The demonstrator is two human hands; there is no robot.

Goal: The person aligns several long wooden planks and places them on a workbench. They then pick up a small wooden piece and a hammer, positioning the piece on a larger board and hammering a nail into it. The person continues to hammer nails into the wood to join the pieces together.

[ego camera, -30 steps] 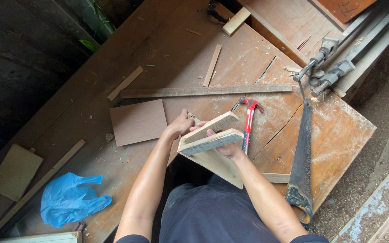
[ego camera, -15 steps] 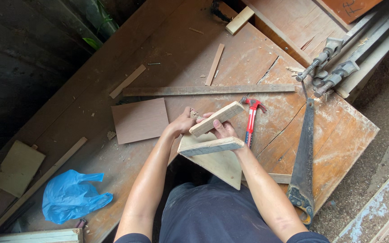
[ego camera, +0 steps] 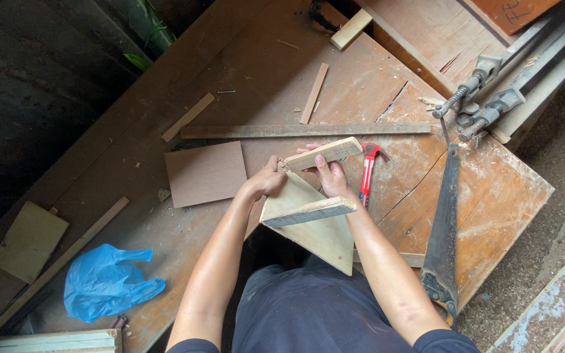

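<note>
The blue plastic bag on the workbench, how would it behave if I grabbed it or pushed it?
The blue plastic bag lies crumpled and creased, so it would probably be floppy and collapse in the grip. It looks thin and slack, so likely very light. Pushed across the dusty workbench, it would probably bunch up rather than roll.

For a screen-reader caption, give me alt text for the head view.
Both hands, the left hand and the right hand, hold a triangular wooden piece with a short block at its top, over a worn workbench. Beside them lie a red hammer, a handsaw, a brown panel and a blue bag.
</note>
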